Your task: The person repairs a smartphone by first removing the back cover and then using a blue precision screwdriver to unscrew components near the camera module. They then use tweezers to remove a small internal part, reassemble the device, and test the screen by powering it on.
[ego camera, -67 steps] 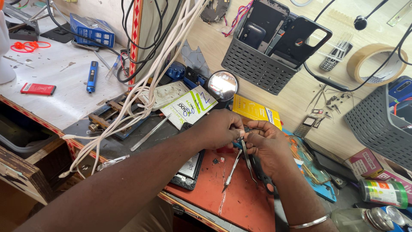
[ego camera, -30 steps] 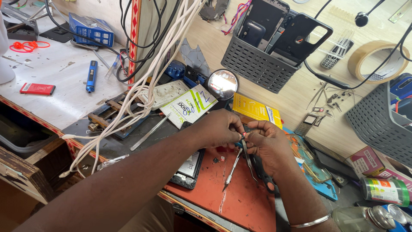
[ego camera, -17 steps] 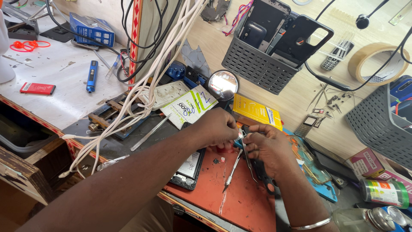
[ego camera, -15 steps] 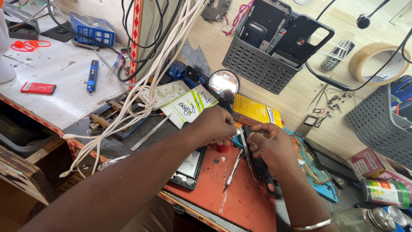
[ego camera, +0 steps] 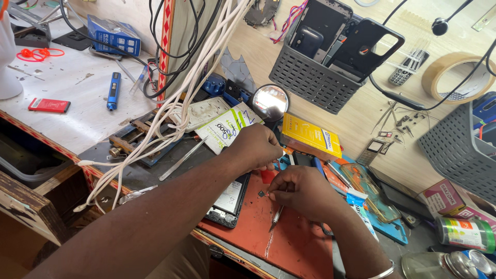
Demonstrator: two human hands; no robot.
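Note:
My left hand hovers over the orange work mat with its fingers curled tight; whatever is inside them is hidden. Just below and to the right, my right hand grips a slim metal tool whose tip points down at the mat. A tiny dark chip lies on the mat beside the right fingertips. A small red piece sits between the two hands. A phone lies flat at the mat's left edge, partly under my left forearm.
Behind the hands are a yellow box, a round mirror and a grey basket of phone covers. White cables drape at the left. A second grey basket, a tape roll and cans stand at the right.
The hands, pressed together before, have drawn slightly apart. My right hand has dropped lower over the mat with the tool; the left has stayed near its place.

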